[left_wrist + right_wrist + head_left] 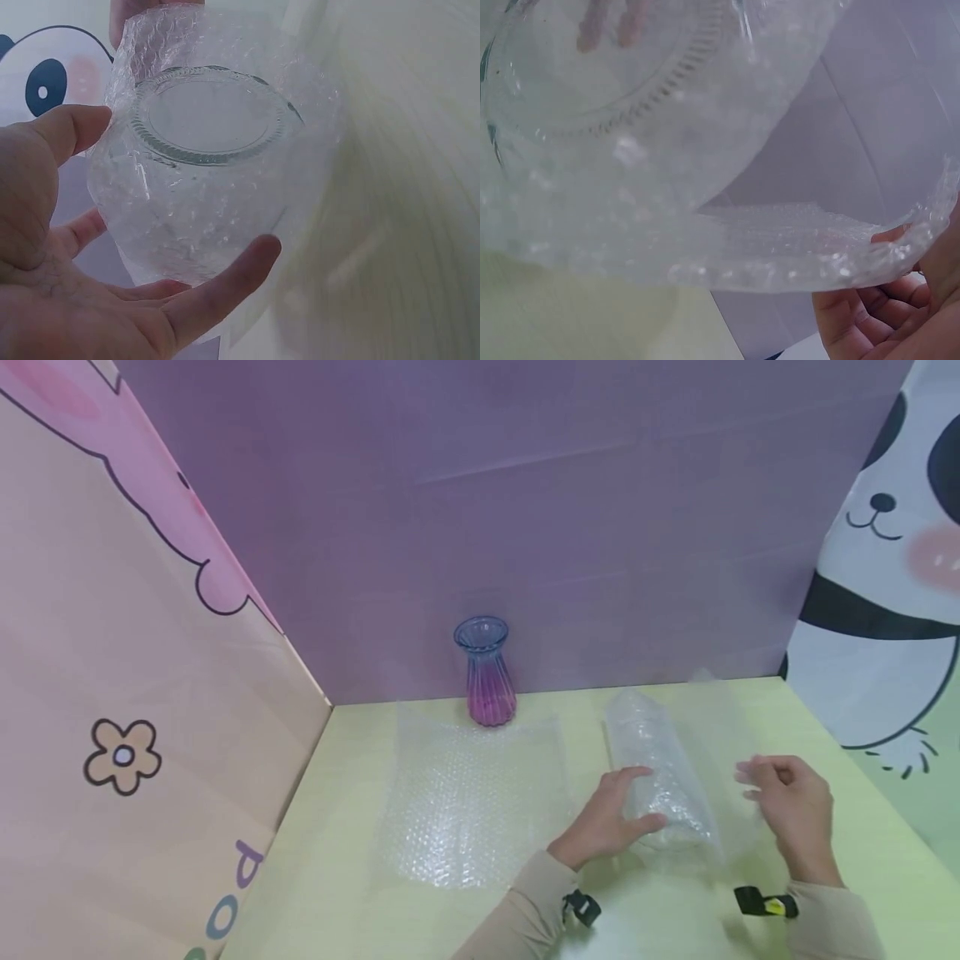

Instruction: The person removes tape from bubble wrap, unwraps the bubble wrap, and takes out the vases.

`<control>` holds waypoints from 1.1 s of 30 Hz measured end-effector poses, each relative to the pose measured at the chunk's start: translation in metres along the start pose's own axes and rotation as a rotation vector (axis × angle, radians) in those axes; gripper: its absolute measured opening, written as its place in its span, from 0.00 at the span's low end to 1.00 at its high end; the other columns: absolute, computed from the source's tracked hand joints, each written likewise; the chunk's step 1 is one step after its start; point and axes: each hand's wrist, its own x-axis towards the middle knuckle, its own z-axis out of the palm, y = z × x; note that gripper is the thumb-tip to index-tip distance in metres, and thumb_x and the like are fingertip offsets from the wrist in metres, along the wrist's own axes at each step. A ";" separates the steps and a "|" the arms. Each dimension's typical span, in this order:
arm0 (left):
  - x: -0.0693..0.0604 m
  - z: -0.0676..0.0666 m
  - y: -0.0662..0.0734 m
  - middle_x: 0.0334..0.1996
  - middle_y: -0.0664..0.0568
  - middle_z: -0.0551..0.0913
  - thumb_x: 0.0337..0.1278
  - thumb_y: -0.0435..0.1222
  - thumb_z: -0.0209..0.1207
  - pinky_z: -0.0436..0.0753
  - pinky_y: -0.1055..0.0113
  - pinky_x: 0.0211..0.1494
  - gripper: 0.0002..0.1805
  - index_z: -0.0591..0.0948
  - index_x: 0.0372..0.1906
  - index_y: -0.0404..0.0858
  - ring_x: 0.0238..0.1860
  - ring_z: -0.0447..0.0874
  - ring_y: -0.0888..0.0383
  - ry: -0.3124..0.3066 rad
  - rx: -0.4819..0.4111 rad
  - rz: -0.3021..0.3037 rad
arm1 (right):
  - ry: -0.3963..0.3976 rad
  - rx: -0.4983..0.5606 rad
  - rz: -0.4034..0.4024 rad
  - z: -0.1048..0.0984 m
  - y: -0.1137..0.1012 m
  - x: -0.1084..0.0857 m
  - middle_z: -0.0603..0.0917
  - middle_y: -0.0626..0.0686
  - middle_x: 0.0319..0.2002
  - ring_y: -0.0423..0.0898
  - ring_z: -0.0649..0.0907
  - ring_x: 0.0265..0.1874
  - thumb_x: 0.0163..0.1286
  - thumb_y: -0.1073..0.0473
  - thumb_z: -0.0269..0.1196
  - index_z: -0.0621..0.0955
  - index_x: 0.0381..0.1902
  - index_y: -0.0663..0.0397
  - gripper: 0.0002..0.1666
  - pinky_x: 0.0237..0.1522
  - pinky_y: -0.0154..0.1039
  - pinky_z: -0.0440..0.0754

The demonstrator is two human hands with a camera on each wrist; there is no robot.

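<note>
1. Curving round the near-left side of a wrapped bundle, the left hand (609, 820) holds it with thumb and fingers spread wide apart.
2. Inside that bundle is a clear glass vessel (204, 120); its round base, ringed with a ribbed edge, shows through the wrapping in the left wrist view. The vessel lies on its side, base toward the person, on the right half of the table (322, 868).
3. Bubble wrap (654, 743) encloses the vessel, and a loose flap (712, 731) of it extends to the right.
4. The right hand (797, 810) pinches the edge of this flap between thumb and curled fingers, as the right wrist view shows. The two hands are apart, on opposite sides of the bundle.
5. Left of the bundle, a second bubble-wrap sheet (465, 802) lies flat, shining at its near end.
6. A fluted vase (491, 689), blue above and pink-purple below, stands upright by that sheet's far edge; whether it rests on the sheet cannot be told.
7. Behind is a purple backdrop (525, 527), with a flower-printed panel (45, 760) at left and a panda-printed panel (873, 685) at right.
</note>
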 end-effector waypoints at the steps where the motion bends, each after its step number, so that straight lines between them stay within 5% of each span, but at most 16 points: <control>1: 0.000 0.000 0.000 0.75 0.55 0.67 0.66 0.52 0.64 0.74 0.58 0.75 0.36 0.64 0.76 0.59 0.74 0.68 0.57 -0.001 0.007 0.004 | 0.001 0.001 0.006 -0.001 0.000 0.001 0.79 0.20 0.29 0.28 0.86 0.30 0.81 0.44 0.50 0.76 0.57 0.57 0.23 0.34 0.30 0.88; 8: 0.002 0.000 -0.001 0.78 0.60 0.65 0.68 0.51 0.62 0.69 0.59 0.78 0.39 0.59 0.79 0.59 0.77 0.64 0.58 -0.018 0.032 0.041 | 0.027 0.008 0.072 -0.009 0.004 0.004 0.77 0.20 0.28 0.24 0.84 0.28 0.81 0.43 0.49 0.76 0.57 0.50 0.21 0.33 0.28 0.87; 25: 0.003 0.001 0.001 0.77 0.61 0.66 0.68 0.53 0.61 0.70 0.60 0.77 0.38 0.60 0.79 0.60 0.77 0.65 0.58 -0.024 0.084 0.039 | 0.058 0.151 0.093 -0.027 0.017 0.017 0.79 0.21 0.26 0.22 0.83 0.28 0.82 0.51 0.50 0.75 0.45 0.44 0.08 0.31 0.24 0.86; 33: 0.003 0.002 0.002 0.76 0.59 0.68 0.69 0.59 0.56 0.71 0.58 0.77 0.36 0.62 0.78 0.61 0.76 0.66 0.58 -0.020 0.086 0.024 | 0.063 0.063 0.176 -0.036 0.026 0.027 0.76 0.22 0.27 0.25 0.80 0.28 0.82 0.46 0.48 0.75 0.50 0.46 0.14 0.30 0.26 0.85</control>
